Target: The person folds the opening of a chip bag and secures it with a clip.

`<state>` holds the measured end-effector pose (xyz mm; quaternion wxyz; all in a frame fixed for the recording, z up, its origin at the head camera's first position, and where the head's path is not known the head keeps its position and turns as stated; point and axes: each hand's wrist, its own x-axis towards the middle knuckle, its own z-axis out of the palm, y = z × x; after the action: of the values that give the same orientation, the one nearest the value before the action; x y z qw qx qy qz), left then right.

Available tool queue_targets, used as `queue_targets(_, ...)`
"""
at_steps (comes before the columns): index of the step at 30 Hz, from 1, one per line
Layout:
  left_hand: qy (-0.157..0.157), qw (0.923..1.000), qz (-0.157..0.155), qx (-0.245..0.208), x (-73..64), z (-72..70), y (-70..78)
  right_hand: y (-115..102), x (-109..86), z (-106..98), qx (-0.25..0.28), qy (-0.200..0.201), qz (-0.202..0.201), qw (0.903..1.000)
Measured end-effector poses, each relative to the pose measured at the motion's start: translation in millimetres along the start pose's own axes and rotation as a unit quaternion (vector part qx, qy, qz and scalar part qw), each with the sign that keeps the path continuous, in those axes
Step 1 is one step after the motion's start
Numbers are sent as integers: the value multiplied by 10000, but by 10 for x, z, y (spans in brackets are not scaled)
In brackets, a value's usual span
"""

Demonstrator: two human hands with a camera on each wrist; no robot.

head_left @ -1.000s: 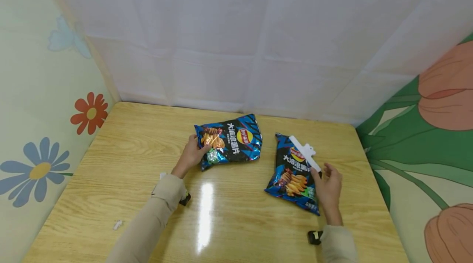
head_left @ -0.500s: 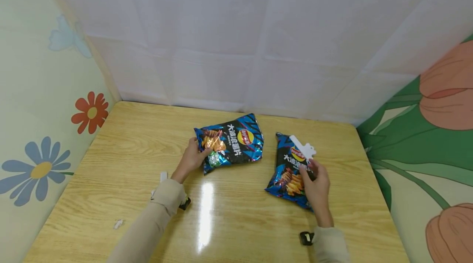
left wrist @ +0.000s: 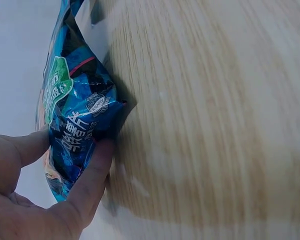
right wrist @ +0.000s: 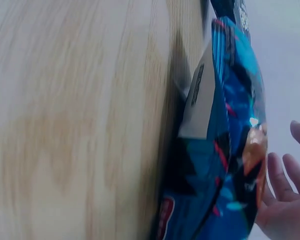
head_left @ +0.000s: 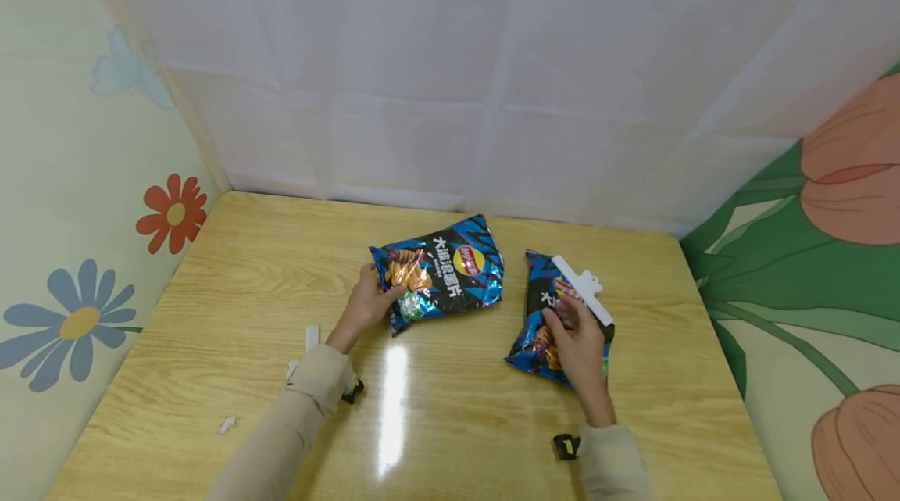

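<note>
A blue and black bag of potato chips [head_left: 450, 274] lies at the middle of the table, its lower end pinched by my left hand [head_left: 362, 307]. In the left wrist view, the thumb is on one face of the bag [left wrist: 82, 107] and a finger goes under its edge. Right of it lies a second, matching bag [head_left: 540, 282] with a white sealing clip [head_left: 582, 286] slanted across its upper right side. My right hand [head_left: 583, 348] hovers over that second bag with loosely bent fingers. The right wrist view has this hand [right wrist: 290, 195] beside the bag's front [right wrist: 237, 145].
A white piece [head_left: 312, 337], partly hidden by the left sleeve, lies on the wooden table [head_left: 457, 423]. Further left is a small white scrap [head_left: 226, 424]. A white sheet [head_left: 422, 94] rises along the table's back edge, with flower-patterned walls at both sides.
My right hand has moved left from the second bag's right edge and the clip to over the bag's front. The left hand keeps its hold, and its bag has shifted slightly.
</note>
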<state>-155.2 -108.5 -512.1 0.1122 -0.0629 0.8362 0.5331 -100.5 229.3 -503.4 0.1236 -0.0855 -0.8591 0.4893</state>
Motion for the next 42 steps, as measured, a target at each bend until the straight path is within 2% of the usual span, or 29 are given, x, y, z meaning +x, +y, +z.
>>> queue_targets(6, -5, 9999, -40, -136, -46, 23, 32, -35, -10, 82, 99, -108, -8, 9999)
queue_targets(11, 69, 9998, 34, -185, -65, 54, 15, -78, -17, 139, -137, -95, -173, 9997)
queue_targets(17, 88, 9991, 17, -416, -91, 98, -23, -143, -38, 195, -370, -274, -246, 9986)
queue_targets(25, 149, 9985, -2, -524, -132, 131, -31, -251, -126, 347, -677, -523, -691, 9939)
queue_targets(29, 357, 9979, 339, -430, -147, 144, -39, -337, -193, 456, -580, -802, -767, 9921)
queue_targets(32, 512, 9967, 589, -239, -150, 151, -40, -393, -225, 534, -435, -980, -603, 9924)
queue_targets(37, 563, 9975, 429, 82, -185, 153, -2, -412, -242, 636, -173, -1212, -38, 9925)
queue_targets(42, 579, 9974, 311, 286, -212, 158, 27, -420, -227, 709, -222, -1229, 501, 9909)
